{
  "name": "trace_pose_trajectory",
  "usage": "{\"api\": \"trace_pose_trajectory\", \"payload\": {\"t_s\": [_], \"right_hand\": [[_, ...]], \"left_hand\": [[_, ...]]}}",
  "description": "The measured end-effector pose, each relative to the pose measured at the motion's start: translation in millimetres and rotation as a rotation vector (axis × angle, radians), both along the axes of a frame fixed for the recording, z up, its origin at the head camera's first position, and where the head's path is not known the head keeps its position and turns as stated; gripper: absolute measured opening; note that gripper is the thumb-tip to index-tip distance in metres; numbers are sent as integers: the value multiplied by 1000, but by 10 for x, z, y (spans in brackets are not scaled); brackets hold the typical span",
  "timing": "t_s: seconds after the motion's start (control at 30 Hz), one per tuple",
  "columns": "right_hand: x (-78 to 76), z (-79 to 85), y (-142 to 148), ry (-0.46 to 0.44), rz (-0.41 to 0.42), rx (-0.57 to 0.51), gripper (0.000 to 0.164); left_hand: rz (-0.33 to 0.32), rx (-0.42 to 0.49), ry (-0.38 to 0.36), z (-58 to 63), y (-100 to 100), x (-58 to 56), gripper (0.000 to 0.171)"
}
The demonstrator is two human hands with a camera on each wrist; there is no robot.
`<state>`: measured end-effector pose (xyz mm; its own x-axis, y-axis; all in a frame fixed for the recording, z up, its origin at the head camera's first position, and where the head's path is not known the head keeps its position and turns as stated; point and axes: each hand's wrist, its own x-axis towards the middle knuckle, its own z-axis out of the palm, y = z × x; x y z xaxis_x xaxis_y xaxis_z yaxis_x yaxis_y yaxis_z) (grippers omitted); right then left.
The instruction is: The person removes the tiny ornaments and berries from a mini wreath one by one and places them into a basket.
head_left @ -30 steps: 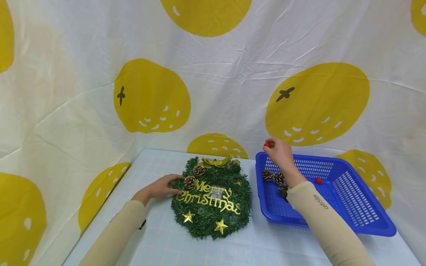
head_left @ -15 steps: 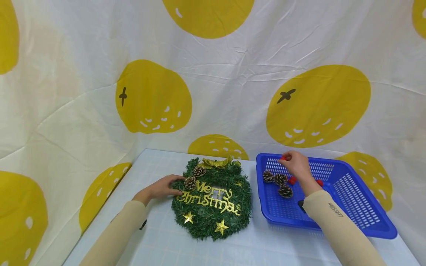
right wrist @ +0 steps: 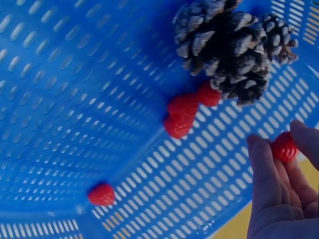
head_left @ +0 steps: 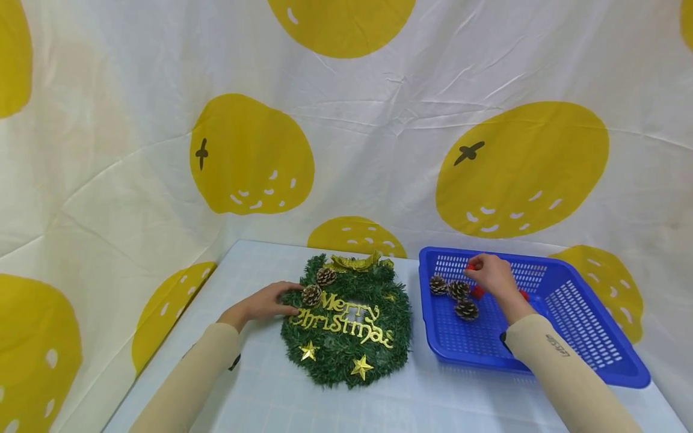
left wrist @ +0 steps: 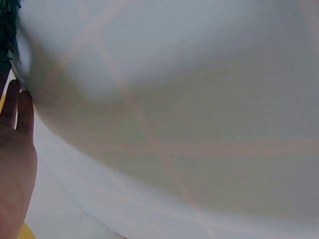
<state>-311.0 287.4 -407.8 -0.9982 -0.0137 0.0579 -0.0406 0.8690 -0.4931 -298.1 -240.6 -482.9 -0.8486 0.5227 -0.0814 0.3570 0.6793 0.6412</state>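
A green Christmas wreath (head_left: 346,361) with gold "Merry Christmas" lettering (head_left: 341,325) and gold stars lies on the table. Two pine cones (head_left: 311,295) sit on its upper left. At that left edge rests my left hand (head_left: 267,302), thumb and fingers extended against the greenery; in the left wrist view its fingers (left wrist: 25,109) look straight. Over the back of the blue basket (head_left: 460,352), my right hand (head_left: 494,276) pinches a red berry (right wrist: 284,147) between thumb and fingertips. Below it in the basket are several pine cones (right wrist: 219,45) and red berries (right wrist: 182,114).
The basket stands to the right of the wreath, with raised perforated walls. Another berry (right wrist: 101,194) lies apart from the others in the basket. A white curtain (head_left: 373,150) with yellow fruit prints hangs close behind the light blue table (head_left: 260,385).
My right hand has moved right and down, from above the basket's back left rim to inside the back rim, still holding a red berry. My left hand stays at the wreath.
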Motion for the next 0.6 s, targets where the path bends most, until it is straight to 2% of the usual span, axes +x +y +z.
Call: {"api": "trace_pose_trajectory", "payload": {"t_s": [0.3, 0.47, 0.6], "right_hand": [[7, -5, 37, -2, 27, 13, 39], [7, 70, -29, 6, 38, 7, 42], [53, 168, -180, 63, 82, -39, 47]], "left_hand": [[5, -9, -7, 25, 10, -3, 66], [2, -8, -2, 25, 14, 5, 66], [1, -7, 1, 17, 12, 18, 66]]}}
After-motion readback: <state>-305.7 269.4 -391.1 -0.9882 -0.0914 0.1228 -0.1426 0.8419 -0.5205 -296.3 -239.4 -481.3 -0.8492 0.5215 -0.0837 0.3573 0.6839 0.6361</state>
